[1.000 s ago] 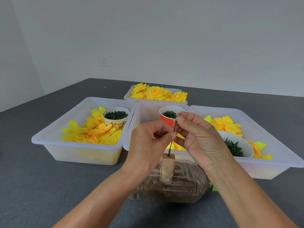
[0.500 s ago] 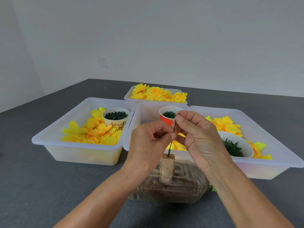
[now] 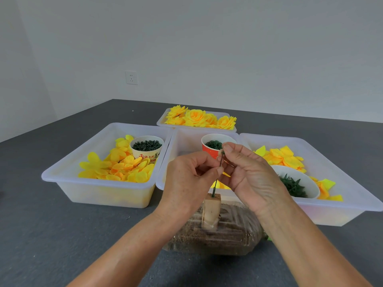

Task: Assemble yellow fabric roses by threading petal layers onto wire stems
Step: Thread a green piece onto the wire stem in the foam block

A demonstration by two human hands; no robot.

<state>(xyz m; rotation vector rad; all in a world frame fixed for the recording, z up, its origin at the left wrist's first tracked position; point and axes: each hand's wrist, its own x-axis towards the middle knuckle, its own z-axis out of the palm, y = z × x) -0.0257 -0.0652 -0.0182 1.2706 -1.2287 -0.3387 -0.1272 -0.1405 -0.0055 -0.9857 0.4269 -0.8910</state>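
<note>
**Both hands on the stem**

We see a thin green stem [image 3: 216, 180] standing upright in a wooden block [image 3: 211, 212], which sits on a clear bottle [image 3: 219, 239] lying on the dark counter [image 3: 62, 235]. Our left hand [image 3: 186, 181] has its fingers [image 3: 215, 169] curled, thumb and forefinger pinching the stem about midway up. Our right hand [image 3: 248, 175] pinches the stem's top between thumb and forefinger, where a small green piece [image 3: 222, 152] shows; we cannot tell what it is. The other right fingers hang loosely curled.

Just behind the fingers stands a red cup [image 3: 209, 151] of green rings inside the middle bin [image 3: 182, 141]. Left of the fingers, another bin [image 3: 62, 175] holds yellow petals [image 3: 118, 166] and a white cup [image 3: 147, 151] of dark green bits. Right of the fingers, a third bin [image 3: 342, 172] holds more petal layers [image 3: 284, 157] and a white bowl [image 3: 308, 183] of green leafy pieces. Well beyond the fingers, a far tray [image 3: 161, 121] carries finished roses [image 3: 196, 118].
</note>
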